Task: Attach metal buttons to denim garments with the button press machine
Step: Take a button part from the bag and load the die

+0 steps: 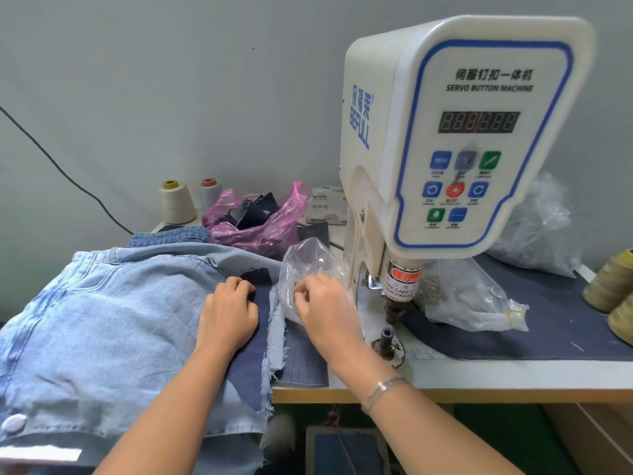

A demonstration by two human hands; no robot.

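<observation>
Reaching into a clear plastic bag (310, 269) with pinching right hand (327, 311) fingers, while the curled left hand (228, 311) pins the dark denim strip (255, 354); the person should lift one button cleanly.

Denim garment (102, 303) left of button machine (455, 149); plastic bag (308, 265) between; thread cones (176, 202) behind.

A plain grey wall (205, 80) fills the background under even, soft light, a thin black cable (51, 159) slanting down across it. The white table (513, 373) has a wood-coloured front edge, with green panelling (507, 437) below.
</observation>
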